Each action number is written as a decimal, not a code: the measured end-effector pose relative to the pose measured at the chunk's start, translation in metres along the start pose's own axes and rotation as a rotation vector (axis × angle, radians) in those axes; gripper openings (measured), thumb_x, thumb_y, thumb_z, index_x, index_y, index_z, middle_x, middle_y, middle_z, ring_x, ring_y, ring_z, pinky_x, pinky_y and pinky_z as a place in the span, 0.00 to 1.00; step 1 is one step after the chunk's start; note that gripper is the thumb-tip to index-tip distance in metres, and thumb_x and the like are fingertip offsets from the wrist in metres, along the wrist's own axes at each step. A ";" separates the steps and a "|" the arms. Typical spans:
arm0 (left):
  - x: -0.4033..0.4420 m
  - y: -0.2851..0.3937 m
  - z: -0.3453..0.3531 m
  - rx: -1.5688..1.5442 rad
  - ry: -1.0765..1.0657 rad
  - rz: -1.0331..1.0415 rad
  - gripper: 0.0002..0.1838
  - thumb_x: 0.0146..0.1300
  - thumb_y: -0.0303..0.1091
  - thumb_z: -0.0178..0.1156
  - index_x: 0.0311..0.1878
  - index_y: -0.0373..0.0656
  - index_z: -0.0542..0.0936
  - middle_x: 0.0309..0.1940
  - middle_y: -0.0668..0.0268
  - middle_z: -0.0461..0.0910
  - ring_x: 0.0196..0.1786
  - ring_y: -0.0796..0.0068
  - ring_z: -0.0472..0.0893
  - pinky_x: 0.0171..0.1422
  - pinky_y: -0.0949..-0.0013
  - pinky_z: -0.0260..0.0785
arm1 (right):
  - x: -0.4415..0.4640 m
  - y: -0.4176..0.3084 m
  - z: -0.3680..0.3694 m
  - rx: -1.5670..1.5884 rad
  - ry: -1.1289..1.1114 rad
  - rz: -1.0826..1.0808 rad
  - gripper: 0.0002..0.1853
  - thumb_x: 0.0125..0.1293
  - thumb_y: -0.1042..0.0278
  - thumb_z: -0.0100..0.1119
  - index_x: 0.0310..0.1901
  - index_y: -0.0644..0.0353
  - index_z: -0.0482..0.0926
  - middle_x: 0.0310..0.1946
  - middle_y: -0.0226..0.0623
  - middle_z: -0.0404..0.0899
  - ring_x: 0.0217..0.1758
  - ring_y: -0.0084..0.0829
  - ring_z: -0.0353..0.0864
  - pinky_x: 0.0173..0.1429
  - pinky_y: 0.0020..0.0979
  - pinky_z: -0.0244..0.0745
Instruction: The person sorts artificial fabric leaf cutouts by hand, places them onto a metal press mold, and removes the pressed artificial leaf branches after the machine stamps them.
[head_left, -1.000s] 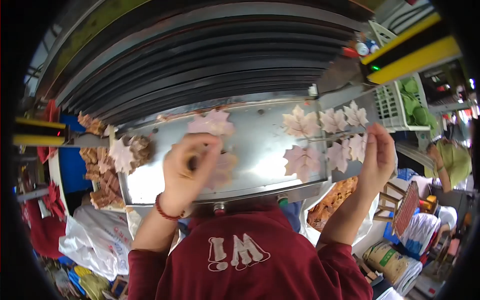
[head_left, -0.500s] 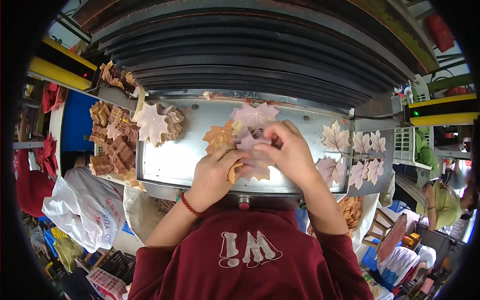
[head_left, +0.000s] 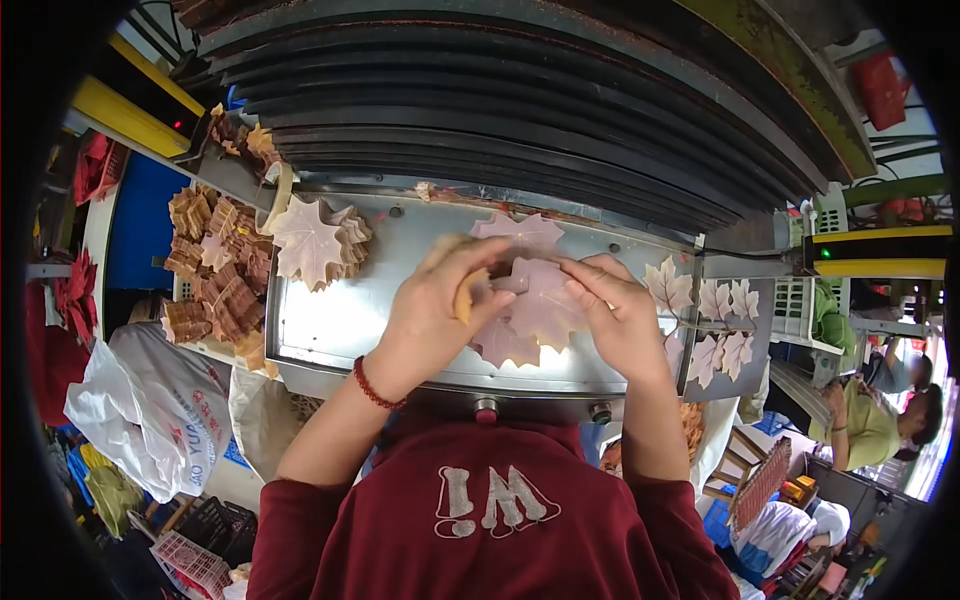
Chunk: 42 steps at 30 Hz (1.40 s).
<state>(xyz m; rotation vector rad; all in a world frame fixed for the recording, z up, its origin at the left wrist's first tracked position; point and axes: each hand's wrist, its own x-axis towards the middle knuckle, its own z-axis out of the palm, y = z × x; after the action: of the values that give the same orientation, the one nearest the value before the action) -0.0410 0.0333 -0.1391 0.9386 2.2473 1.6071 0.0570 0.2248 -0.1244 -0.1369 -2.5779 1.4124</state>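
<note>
My left hand point(head_left: 428, 312), with a red beaded bracelet, is closed around yellow-orange artificial maple leaves point(head_left: 466, 297) bent in its palm. Its thumb and fingers reach to the edge of a pale mauve maple leaf point(head_left: 545, 300). On that leaf's other side, my right hand point(head_left: 622, 312) pinches the edge between thumb and fingers. The leaf is held over the metal tray point(head_left: 390, 345). Under and behind it lie more pale leaves, one of them a mauve leaf point(head_left: 520, 232) near the tray's back edge. How many leaves my left hand holds is hidden.
A stack of pale leaves point(head_left: 312, 243) stands at the tray's left end. Bundles of brown leaves point(head_left: 222, 290) lie further left. Leaf sprigs point(head_left: 722, 330) rest at the right. Black bellows point(head_left: 520, 120) span the back, between yellow-black sensor bars point(head_left: 885, 250). Another person point(head_left: 880, 415) sits at far right.
The orange leaf no longer lies flat on the tray. My left hand has risen toward the back, and my right hand has moved right and forward, now gripping a pale leaf's edge.
</note>
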 end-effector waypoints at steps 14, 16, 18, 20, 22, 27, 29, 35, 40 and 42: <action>0.003 0.002 0.004 -0.313 -0.096 -0.307 0.15 0.57 0.37 0.70 0.36 0.36 0.77 0.23 0.72 0.77 0.25 0.87 0.73 0.29 0.78 0.68 | -0.019 0.015 -0.038 0.689 -0.005 -0.017 0.07 0.56 0.80 0.65 0.37 0.65 0.83 0.37 0.37 0.81 0.42 0.21 0.78 0.47 0.24 0.73; 0.003 0.007 0.007 -0.268 -0.112 -0.277 0.15 0.57 0.37 0.70 0.35 0.36 0.76 0.22 0.73 0.76 0.25 0.86 0.73 0.28 0.78 0.67 | -0.014 0.007 -0.022 0.578 0.040 0.088 0.05 0.55 0.79 0.67 0.35 0.64 0.84 0.36 0.33 0.81 0.41 0.21 0.77 0.47 0.23 0.71; 0.001 -0.003 0.012 -0.185 -0.121 -0.248 0.14 0.58 0.36 0.69 0.34 0.36 0.76 0.21 0.73 0.75 0.24 0.86 0.72 0.28 0.79 0.66 | -0.010 0.010 -0.010 0.452 0.056 0.184 0.06 0.55 0.78 0.68 0.35 0.65 0.84 0.34 0.30 0.80 0.39 0.21 0.77 0.45 0.22 0.71; 0.001 0.000 0.008 -0.264 -0.133 -0.337 0.13 0.59 0.35 0.69 0.35 0.36 0.76 0.23 0.72 0.75 0.24 0.86 0.71 0.27 0.79 0.65 | -0.007 0.012 -0.014 0.347 0.096 0.205 0.07 0.56 0.77 0.68 0.36 0.66 0.83 0.31 0.29 0.79 0.36 0.20 0.75 0.41 0.22 0.70; -0.001 0.011 -0.003 -0.505 -0.160 -0.548 0.12 0.60 0.33 0.67 0.35 0.35 0.76 0.27 0.70 0.76 0.24 0.86 0.70 0.26 0.79 0.64 | -0.009 0.017 -0.023 0.384 0.154 0.290 0.07 0.56 0.77 0.67 0.37 0.66 0.83 0.30 0.29 0.79 0.35 0.19 0.74 0.40 0.22 0.69; -0.004 0.015 -0.009 -0.591 -0.036 -0.354 0.07 0.62 0.26 0.63 0.42 0.36 0.79 0.37 0.68 0.76 0.32 0.86 0.72 0.31 0.81 0.66 | -0.014 0.010 -0.038 0.445 0.164 0.290 0.06 0.57 0.77 0.67 0.37 0.66 0.82 0.33 0.28 0.79 0.36 0.18 0.74 0.40 0.20 0.69; -0.006 0.016 -0.009 -0.552 0.036 -0.182 0.07 0.60 0.22 0.62 0.42 0.39 0.79 0.42 0.65 0.78 0.35 0.83 0.75 0.32 0.78 0.70 | -0.018 0.010 -0.038 0.523 0.172 0.323 0.06 0.57 0.77 0.67 0.37 0.66 0.82 0.33 0.28 0.79 0.36 0.18 0.74 0.40 0.20 0.68; -0.012 -0.008 -0.019 0.071 -0.138 0.242 0.11 0.55 0.22 0.64 0.42 0.43 0.81 0.41 0.63 0.81 0.36 0.70 0.82 0.39 0.71 0.76 | -0.033 0.014 -0.039 0.362 0.028 0.265 0.07 0.58 0.77 0.66 0.39 0.66 0.82 0.36 0.30 0.79 0.38 0.20 0.76 0.42 0.22 0.71; -0.019 0.003 -0.030 0.470 -0.271 0.381 0.18 0.54 0.36 0.65 0.50 0.50 0.80 0.40 0.68 0.81 0.31 0.68 0.82 0.31 0.69 0.74 | -0.038 0.020 -0.021 0.660 -0.075 0.286 0.06 0.57 0.78 0.64 0.38 0.65 0.82 0.39 0.33 0.81 0.38 0.21 0.77 0.41 0.23 0.70; -0.019 0.000 -0.030 0.504 -0.214 0.446 0.20 0.54 0.40 0.64 0.52 0.50 0.79 0.38 0.69 0.81 0.27 0.70 0.81 0.27 0.69 0.72 | -0.030 0.019 -0.010 0.259 -0.027 0.280 0.07 0.57 0.78 0.65 0.38 0.64 0.82 0.39 0.35 0.82 0.39 0.23 0.78 0.44 0.24 0.72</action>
<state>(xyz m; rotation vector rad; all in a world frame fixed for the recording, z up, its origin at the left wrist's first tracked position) -0.0419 -0.0012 -0.1318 1.7494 2.4457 1.0002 0.0885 0.2379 -0.1396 -0.4563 -2.4410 1.8413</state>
